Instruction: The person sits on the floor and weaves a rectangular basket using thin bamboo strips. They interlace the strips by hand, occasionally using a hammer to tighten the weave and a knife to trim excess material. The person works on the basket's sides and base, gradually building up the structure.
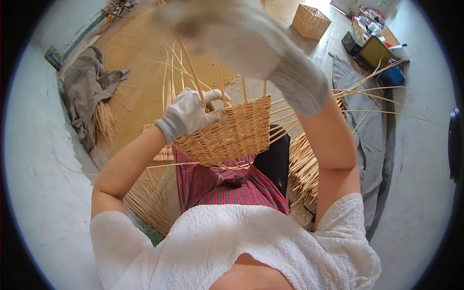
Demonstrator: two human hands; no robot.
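Observation:
A partly woven wicker basket [232,133] rests over my lap, on the striped red cloth. Several upright stakes [221,82] rise from its rim. My left hand [191,111], in a pale work glove, is closed over the basket's left rim, with fingers curled around its edge and a stake. Raised above the far side of the basket is my gloved right hand [227,36], smeared by motion. Its fingers are too blurred to show whether they hold anything.
A bundle of willow rods [307,169] lies at my right, partly beside a grey cloth [369,145]. Another grey cloth [89,84] covers rods at the left. A finished-looking wicker basket [311,21] stands far ahead. Loose rods [150,195] lie near my left elbow.

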